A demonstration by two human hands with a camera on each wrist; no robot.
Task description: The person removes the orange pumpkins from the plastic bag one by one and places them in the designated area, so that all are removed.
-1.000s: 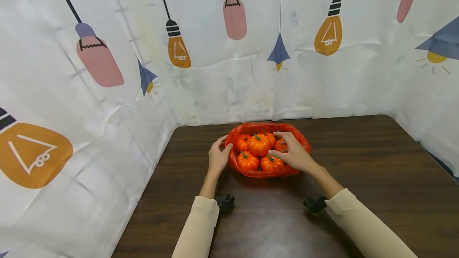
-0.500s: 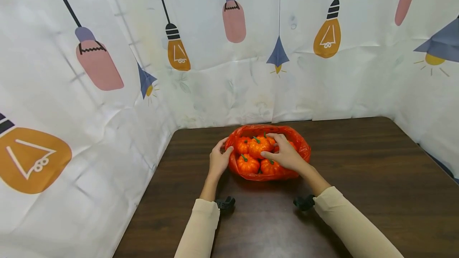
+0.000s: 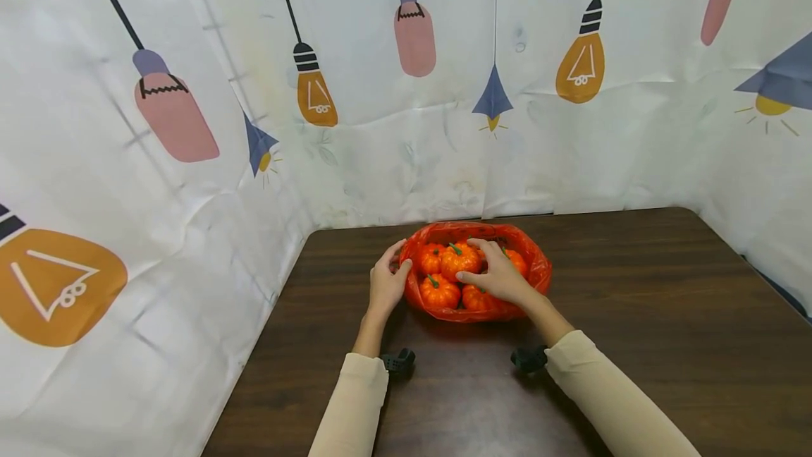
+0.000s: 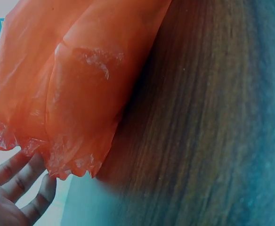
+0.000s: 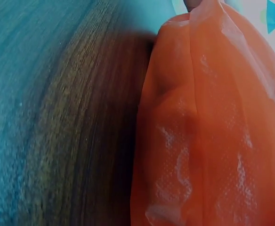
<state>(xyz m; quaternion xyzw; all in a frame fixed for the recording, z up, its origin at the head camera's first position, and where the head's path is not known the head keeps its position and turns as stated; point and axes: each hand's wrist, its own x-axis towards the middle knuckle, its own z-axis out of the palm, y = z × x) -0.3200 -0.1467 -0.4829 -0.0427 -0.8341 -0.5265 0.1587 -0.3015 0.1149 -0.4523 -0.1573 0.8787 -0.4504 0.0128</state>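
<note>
A red plastic bag [image 3: 540,273], its mouth opened wide, holds several small orange pumpkins with green stems on the table. At the bag's left rim is my left hand [image 3: 385,284], thumb on the inner side and fingers outside. The left wrist view shows the fingers [image 4: 22,176] against the bag's crinkled edge. My right hand [image 3: 501,279] reaches over the bag from the right, thumb and forefinger spread beside the uppermost pumpkin [image 3: 459,261]. It partly covers a front pumpkin [image 3: 474,297]. In the right wrist view the bag's side [image 5: 213,127] hides the hand.
The bag stands near the back edge of a dark wooden table [image 3: 634,288]. A white cloth with printed lamps [image 3: 393,161] hangs behind and to the left. Black bands with small devices [image 3: 400,361] sit on both wrists.
My right hand has moved left across the pumpkins, from the right-hand ones to beside the uppermost one, uncovering a pumpkin on the right. The left hand stays at the rim.
</note>
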